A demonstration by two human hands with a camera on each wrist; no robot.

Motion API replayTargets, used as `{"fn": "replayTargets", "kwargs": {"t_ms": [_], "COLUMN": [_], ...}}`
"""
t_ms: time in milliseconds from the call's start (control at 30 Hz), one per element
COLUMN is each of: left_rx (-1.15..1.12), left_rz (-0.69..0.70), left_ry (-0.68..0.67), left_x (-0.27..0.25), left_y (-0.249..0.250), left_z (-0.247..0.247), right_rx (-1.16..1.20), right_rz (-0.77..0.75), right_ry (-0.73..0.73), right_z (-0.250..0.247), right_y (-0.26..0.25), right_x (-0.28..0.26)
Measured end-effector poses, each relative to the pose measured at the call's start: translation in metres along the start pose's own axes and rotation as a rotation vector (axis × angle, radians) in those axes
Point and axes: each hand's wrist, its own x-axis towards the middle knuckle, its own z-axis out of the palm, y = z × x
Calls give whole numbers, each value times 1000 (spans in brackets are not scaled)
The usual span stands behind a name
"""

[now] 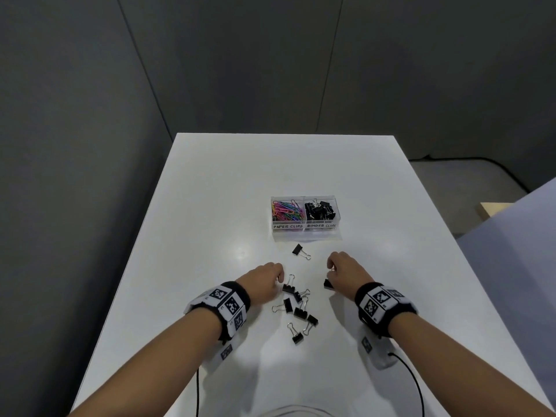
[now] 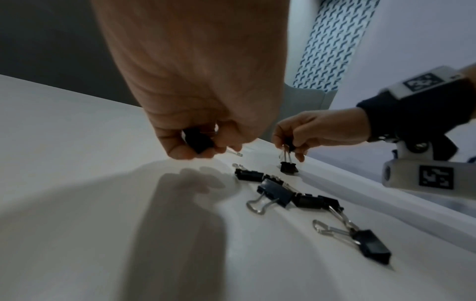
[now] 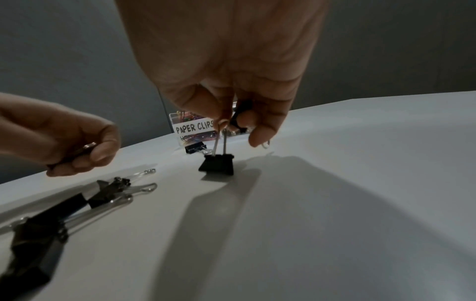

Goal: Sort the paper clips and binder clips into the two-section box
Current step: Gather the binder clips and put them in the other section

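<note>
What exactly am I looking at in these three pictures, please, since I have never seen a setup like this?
A person sorts clips with bare hands; one camera sits on the head, one on each wrist. The head view shows a white table, a clear two-section box already holding paper clips and binder clips, and loose binder clips in front of it. The left hand grips one binder clip. The right hand pinches another binder clip by its wire handles, and seems to hold a second.
</note>
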Motion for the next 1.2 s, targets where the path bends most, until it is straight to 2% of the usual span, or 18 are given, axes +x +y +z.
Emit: {"fn": "replayTargets", "kwargs": {"t_ms": [100, 233, 367, 500, 633, 800, 1000, 1200], "left_rx": [14, 215, 274, 300, 206, 206, 207, 333], "left_rz": [52, 111, 149, 154, 89, 110, 129, 157], "left_ry": [-56, -70, -37, -12, 24, -142, -192, -143], "left_x": [-3, -2, -2, -4, -7, -15, -18, -21], "left_y": [8, 14, 10, 6, -2, -10, -12, -11], "left_z": [7, 19, 22, 15, 9, 9, 16, 21], "right_rx": [-32, 27, 119, 6, -95, -132, -215, -271], "right_rz": [-38, 7, 93, 85, 73, 21, 48, 30], "right_ry": [54, 127, 50, 0, -75, -235, -211, -184], "right_z": [-2, -4, -4, -5, -5, 4, 11, 12], "right_y": [1, 4, 8, 8, 8, 10, 4, 0], "right_x": [-2, -4, -2, -2, -8, -8, -7, -10]}}
